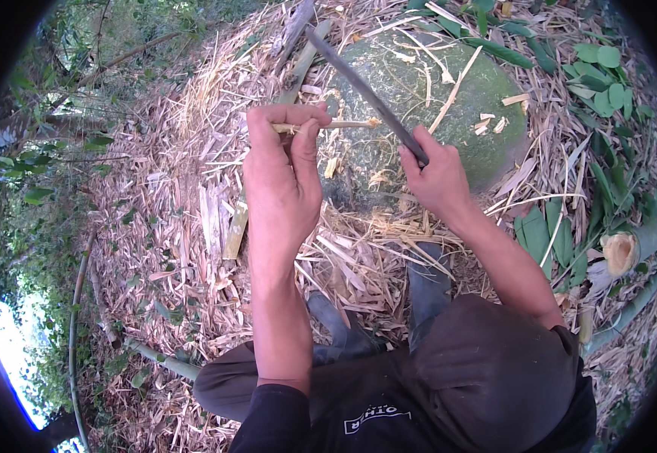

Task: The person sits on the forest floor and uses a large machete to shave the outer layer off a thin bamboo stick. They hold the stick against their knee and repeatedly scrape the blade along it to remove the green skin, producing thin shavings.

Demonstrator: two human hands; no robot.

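Bamboo sliver [343,124] is pinched in the left hand [283,174]; the right hand [438,177] clamps a dark blade [366,94] beside it, mid-whittling; the next stroke needs control.

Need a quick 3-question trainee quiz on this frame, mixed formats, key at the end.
1. True or false: the right hand holds a long dark blade.
2. What does the left hand grip? A) thin pale stick B) green leaf C) rope
3. Fill in: the blade's edge meets the stick over a mossy green ____.

Key: 1 true; 2 A; 3 boulder.
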